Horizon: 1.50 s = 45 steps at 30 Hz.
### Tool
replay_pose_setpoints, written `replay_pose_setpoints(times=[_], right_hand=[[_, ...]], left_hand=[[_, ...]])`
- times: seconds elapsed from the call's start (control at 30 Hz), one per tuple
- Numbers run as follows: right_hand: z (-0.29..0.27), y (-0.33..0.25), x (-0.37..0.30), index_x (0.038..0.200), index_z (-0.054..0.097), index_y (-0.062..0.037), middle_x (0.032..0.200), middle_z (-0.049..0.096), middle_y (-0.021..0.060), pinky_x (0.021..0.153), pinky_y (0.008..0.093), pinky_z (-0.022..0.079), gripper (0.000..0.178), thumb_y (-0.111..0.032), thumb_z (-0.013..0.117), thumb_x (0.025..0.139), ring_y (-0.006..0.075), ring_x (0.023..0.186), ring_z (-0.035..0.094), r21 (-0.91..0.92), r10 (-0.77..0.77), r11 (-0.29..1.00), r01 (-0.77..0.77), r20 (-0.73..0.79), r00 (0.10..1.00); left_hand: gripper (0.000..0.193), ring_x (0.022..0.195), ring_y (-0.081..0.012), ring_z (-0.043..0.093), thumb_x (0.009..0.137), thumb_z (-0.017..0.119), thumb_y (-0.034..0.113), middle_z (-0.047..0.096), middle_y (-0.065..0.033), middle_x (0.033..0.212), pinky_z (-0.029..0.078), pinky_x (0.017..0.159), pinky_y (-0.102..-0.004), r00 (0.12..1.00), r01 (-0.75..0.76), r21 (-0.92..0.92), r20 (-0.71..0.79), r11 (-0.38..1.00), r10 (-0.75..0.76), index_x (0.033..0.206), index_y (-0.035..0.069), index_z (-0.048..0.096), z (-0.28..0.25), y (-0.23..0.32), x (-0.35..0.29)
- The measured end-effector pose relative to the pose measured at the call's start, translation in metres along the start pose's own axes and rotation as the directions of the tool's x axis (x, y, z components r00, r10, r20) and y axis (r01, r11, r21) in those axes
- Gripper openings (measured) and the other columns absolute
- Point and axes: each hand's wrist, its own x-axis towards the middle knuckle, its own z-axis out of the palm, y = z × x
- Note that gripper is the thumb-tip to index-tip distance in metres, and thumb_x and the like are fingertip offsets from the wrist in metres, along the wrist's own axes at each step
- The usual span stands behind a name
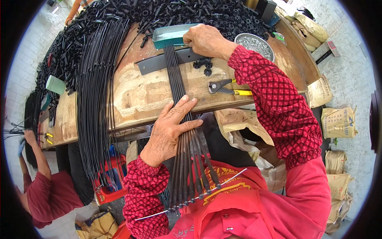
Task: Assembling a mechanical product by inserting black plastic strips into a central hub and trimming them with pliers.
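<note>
A fanned bundle of thin black rods [175, 75], like umbrella ribs, runs from the bench over its front edge toward my lap. My left hand [171, 129] lies across the bundle at the edge, fingers stretched out and pressing on the rods. A thin pale wire [232, 177] passes along their near ends. The far ends rest across a grey metal strip [153, 64] and meet a teal tray [159, 40]. At that tray's right end my right hand [209, 41] is closed, its fingertips bent down; whatever they pinch is hidden.
Yellow-handled pincers [223, 87] and small black pieces [205, 63] lie on the bench. Near them is a bowl of small metal parts [256, 44]. A long rod bundle [95, 87] overhangs the edge at left. Black fittings [191, 14] are heaped behind. A co-worker [55, 195] is at far left.
</note>
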Motion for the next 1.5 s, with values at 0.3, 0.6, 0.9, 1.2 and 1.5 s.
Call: replay_pose_setpoints(times=[0.3,0.6,0.9,1.2,1.5], right_hand=[[0.004,0.001,0.001,0.085,0.071,-0.0039,0.080,0.067,0.0188,0.072,0.0413,0.053,0.016,-0.002,0.059,0.075,0.0324,0.078,0.067,0.014,-0.004,1.000,0.004,-0.001,1.000],[0.012,-0.005,0.003,0.076,0.068,-0.0041,0.073,0.065,0.0172,0.067,0.0420,0.053,0.011,-0.003,0.060,0.069,0.0331,0.073,0.066,-0.076,-0.004,0.997,-0.004,-0.106,0.994],[0.012,-0.006,0.005,0.074,0.068,-0.0036,0.072,0.065,0.0169,0.065,0.0414,0.053,0.010,-0.004,0.060,0.068,0.0325,0.071,0.067,-0.042,-0.030,0.999,0.024,-0.146,0.989],[0.013,-0.001,0.006,0.082,0.070,-0.0068,0.078,0.065,0.0118,0.069,0.0377,0.053,0.012,-0.008,0.060,0.076,0.0275,0.076,0.067,-0.162,-0.165,0.977,0.141,-0.147,0.975],[0.011,0.004,0.010,0.088,0.070,-0.0088,0.078,0.064,0.0095,0.068,0.0348,0.053,0.014,-0.008,0.059,0.078,0.0253,0.076,0.067,-0.154,-0.209,0.969,0.193,-0.094,0.973]], left_hand=[[0.036,0.135,-0.0319,0.038,0.068,0.071,0.005,0.049,-0.0118,0.138,0.028,0.109,-0.0532,0.999,0.036,-0.023,-0.006,0.999,-0.036,0.102,0.015,0.073,0.002,0.001,0.004],[0.033,0.135,-0.0339,0.038,0.071,0.068,0.007,0.050,-0.0142,0.137,0.027,0.108,-0.0534,0.999,0.046,0.000,0.004,0.999,-0.046,0.103,0.013,0.072,0.004,0.003,0.006],[0.032,0.135,-0.0349,0.038,0.073,0.067,0.008,0.049,-0.0142,0.137,0.027,0.107,-0.0537,0.997,0.074,0.033,0.033,0.997,-0.075,0.104,0.013,0.072,-0.001,0.011,0.007],[0.032,0.136,-0.0351,0.036,0.074,0.067,0.008,0.048,-0.0144,0.139,0.026,0.108,-0.0536,0.995,0.087,-0.005,0.040,0.996,-0.087,0.106,0.013,0.071,-0.003,0.016,0.009],[0.032,0.136,-0.0346,0.036,0.073,0.068,0.007,0.048,-0.0131,0.138,0.025,0.109,-0.0539,0.996,0.079,-0.017,0.039,0.997,-0.078,0.104,0.014,0.072,-0.003,0.012,0.008]])
